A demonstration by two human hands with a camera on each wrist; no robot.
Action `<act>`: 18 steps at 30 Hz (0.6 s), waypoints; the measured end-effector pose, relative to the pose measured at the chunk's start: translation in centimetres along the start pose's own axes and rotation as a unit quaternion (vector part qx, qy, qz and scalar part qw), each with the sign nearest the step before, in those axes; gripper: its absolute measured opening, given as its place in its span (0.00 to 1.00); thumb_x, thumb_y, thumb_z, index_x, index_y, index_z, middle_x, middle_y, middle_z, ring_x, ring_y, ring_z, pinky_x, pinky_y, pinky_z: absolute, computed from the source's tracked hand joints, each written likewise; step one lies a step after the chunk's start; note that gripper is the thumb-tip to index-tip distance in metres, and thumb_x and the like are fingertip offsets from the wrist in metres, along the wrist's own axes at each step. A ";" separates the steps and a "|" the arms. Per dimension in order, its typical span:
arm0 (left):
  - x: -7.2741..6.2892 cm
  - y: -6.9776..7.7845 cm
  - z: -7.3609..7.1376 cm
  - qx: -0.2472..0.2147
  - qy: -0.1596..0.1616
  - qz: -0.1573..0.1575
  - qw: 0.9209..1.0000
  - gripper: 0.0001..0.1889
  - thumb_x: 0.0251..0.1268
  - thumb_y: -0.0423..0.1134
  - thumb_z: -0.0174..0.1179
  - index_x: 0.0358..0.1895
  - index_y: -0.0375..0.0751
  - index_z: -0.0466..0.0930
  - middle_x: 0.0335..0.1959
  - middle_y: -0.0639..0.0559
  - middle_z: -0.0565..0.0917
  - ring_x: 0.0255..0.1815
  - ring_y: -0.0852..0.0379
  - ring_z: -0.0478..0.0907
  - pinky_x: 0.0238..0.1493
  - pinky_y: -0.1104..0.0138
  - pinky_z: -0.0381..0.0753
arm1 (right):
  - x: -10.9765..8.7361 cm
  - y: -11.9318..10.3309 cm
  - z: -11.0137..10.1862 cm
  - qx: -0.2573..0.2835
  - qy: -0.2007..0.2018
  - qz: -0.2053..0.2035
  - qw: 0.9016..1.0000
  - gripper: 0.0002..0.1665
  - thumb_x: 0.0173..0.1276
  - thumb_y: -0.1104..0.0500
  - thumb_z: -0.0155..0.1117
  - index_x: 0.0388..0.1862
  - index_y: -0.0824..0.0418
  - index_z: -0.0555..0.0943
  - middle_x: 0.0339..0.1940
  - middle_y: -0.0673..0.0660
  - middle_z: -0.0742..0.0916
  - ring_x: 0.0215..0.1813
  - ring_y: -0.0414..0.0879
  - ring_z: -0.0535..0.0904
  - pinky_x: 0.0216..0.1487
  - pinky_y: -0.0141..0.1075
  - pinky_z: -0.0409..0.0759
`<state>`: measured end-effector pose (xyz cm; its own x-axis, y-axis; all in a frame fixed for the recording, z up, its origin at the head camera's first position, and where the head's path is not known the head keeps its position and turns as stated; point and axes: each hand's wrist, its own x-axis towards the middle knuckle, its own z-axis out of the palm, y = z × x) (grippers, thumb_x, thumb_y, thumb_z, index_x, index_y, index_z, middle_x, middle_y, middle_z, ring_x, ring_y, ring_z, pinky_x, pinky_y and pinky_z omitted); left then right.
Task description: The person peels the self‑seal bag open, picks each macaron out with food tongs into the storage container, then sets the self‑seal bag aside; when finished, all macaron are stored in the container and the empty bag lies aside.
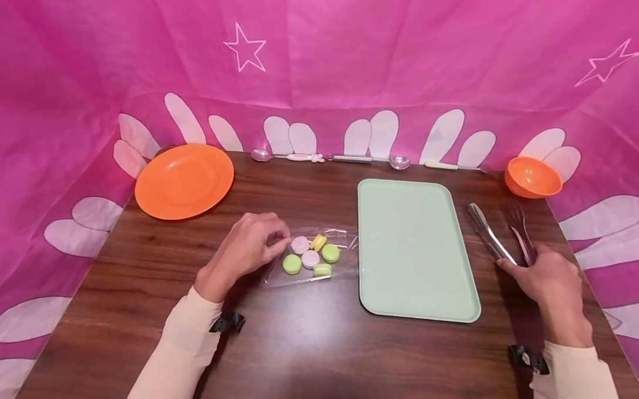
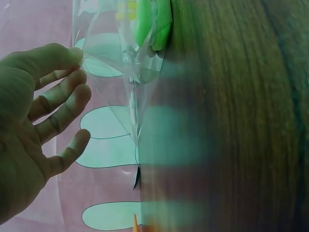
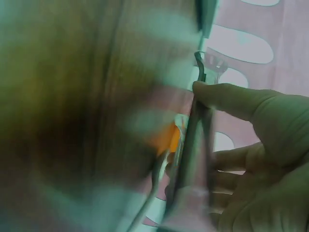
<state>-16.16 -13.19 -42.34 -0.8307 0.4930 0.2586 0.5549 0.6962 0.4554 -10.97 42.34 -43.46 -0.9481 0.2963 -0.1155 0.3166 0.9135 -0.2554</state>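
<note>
– Position of the clear bag [image 1: 279, 276]?
– On the surface [image 1: 277, 195], just right of the left hand [image 1: 251, 243], the nearer one; its long axis runs left to right, its right end at the left rim of the green tray [image 1: 413, 249].
– State of the fingers?
– Left: apart and loosely bent, beside the bag's left edge; contact cannot be told. Right hand [image 1: 551, 280]: clamped on metal tongs [image 1: 488, 232], right of the tray, their tips pointing far.
– Containers and contents?
– The bag holds six macarons [image 1: 310, 259]: three green, two pink, one yellow. An orange plate [image 1: 184, 181] lies far left, an orange bowl [image 1: 532, 179] far right.
</note>
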 end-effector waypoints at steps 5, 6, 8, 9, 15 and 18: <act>-0.3 -0.1 -0.2 -0.003 -0.006 -0.009 1.000 0.02 0.70 0.39 0.72 0.38 0.47 0.92 0.34 0.55 0.88 0.33 0.56 0.82 0.46 0.55 0.83 | -1.2 -0.3 -0.5 0.029 0.020 -0.013 0.999 0.42 0.73 0.43 0.70 0.68 0.76 0.73 0.55 0.87 0.80 0.49 0.83 0.74 0.49 0.69 0.72; -0.3 -0.1 -0.2 -0.001 -0.007 -0.010 1.000 0.02 0.69 0.39 0.73 0.38 0.47 0.92 0.34 0.55 0.89 0.33 0.56 0.83 0.47 0.54 0.83 | -1.4 -0.4 -0.5 0.034 0.022 -0.017 0.999 0.43 0.73 0.43 0.70 0.68 0.76 0.73 0.56 0.87 0.79 0.50 0.83 0.74 0.49 0.69 0.72; -0.4 -0.1 -0.1 0.001 -0.011 -0.012 1.000 0.01 0.69 0.38 0.73 0.39 0.47 0.92 0.35 0.55 0.89 0.34 0.55 0.83 0.50 0.53 0.83 | -1.9 -0.7 -0.6 0.042 0.028 -0.023 0.998 0.43 0.73 0.42 0.71 0.70 0.74 0.73 0.57 0.86 0.80 0.51 0.83 0.74 0.50 0.69 0.72; -0.4 -0.1 0.0 0.001 -0.014 -0.014 1.000 0.02 0.68 0.38 0.74 0.39 0.47 0.92 0.35 0.54 0.89 0.34 0.55 0.83 0.51 0.52 0.83 | -2.2 -0.9 -0.7 0.044 0.036 -0.030 0.998 0.43 0.72 0.42 0.72 0.70 0.74 0.73 0.57 0.86 0.80 0.51 0.82 0.75 0.50 0.69 0.72; -0.3 0.0 0.2 -0.005 -0.020 -0.017 1.000 0.03 0.66 0.37 0.75 0.40 0.47 0.93 0.36 0.54 0.89 0.35 0.55 0.84 0.54 0.52 0.83 | -4.7 -3.7 -1.0 0.061 0.080 -0.127 0.987 0.41 0.62 0.48 0.82 0.69 0.66 0.78 0.49 0.80 0.86 0.45 0.77 0.81 0.43 0.64 0.72; -0.3 0.0 0.2 -0.003 -0.019 -0.016 1.000 0.02 0.66 0.37 0.75 0.40 0.47 0.92 0.36 0.54 0.89 0.35 0.55 0.83 0.53 0.52 0.83 | -5.7 -6.0 -1.1 0.074 0.074 -0.189 0.976 0.39 0.58 0.54 0.84 0.67 0.64 0.81 0.47 0.75 0.89 0.43 0.74 0.84 0.45 0.62 0.73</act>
<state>-15.91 -13.19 -42.58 -0.8454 0.4904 0.2117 0.5283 0.7087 0.4676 -7.49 35.46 -40.23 -0.9884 -0.0074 0.1517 -0.0666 0.9188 -0.3891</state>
